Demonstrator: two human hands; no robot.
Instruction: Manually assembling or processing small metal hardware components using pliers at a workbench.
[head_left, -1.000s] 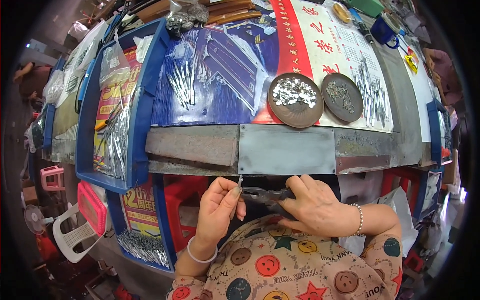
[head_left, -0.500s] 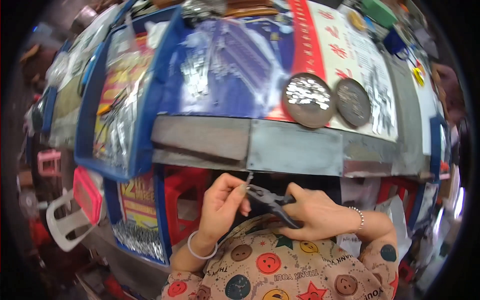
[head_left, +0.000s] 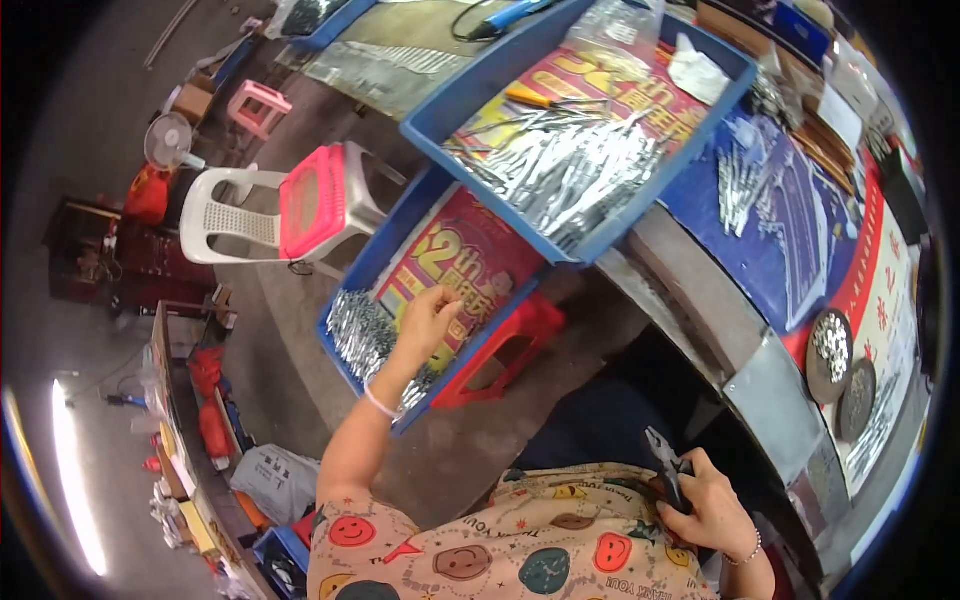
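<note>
- Gripping the black-handled pliers (head_left: 667, 462), the right hand (head_left: 715, 510) closes round their handles, above the lap and apart from the counter (head_left: 690, 280).
- The left hand (head_left: 430, 320) is over the lower blue tray (head_left: 414, 218), fingers curled; whether they pinch anything cannot be told.
- Small slim metal pieces (head_left: 358, 328) lie heaped at that tray's near end; longer silvery strips (head_left: 560, 160) lie in the upper blue tray (head_left: 680, 140).
- Each small piece should be light, stiff and smooth, apt to slip or snag on its neighbours; a thumb-and-fingertip pinch near one end, taken from the top of the heap, would suit.
- The pliers look rigid and fairly dense, best held by the handles, clear of the hinge.
- The left forearm covers part of the heap; the right palm hides much of the pliers' grips.
- Single pieces run together here; they seem thin, though their exact shape is uncertain.
- Contents of the smaller brown dish (head_left: 848, 428) are too small to name.
</note>
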